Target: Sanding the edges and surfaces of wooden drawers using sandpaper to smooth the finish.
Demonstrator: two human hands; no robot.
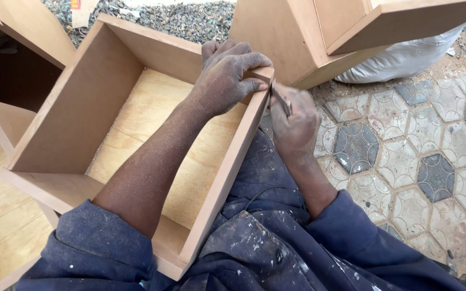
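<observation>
The person wears a dark navy work garment flecked with pale paint spots and dust, its sleeves pushed up above the elbows, while fine sawdust coats both bare forearms, the left hand and the right hand, and a thin dark cord lies across the lap.

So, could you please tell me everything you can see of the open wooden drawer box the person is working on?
The drawer box is open-topped: four smooth tan board sides around a paler, grained plywood bottom. It lies tilted across the person's lap. The left hand grips its far right corner from above; the right hand presses a thin tool against the outside of that corner. Both hands are dusty. Similar wooden units surround it.
</observation>
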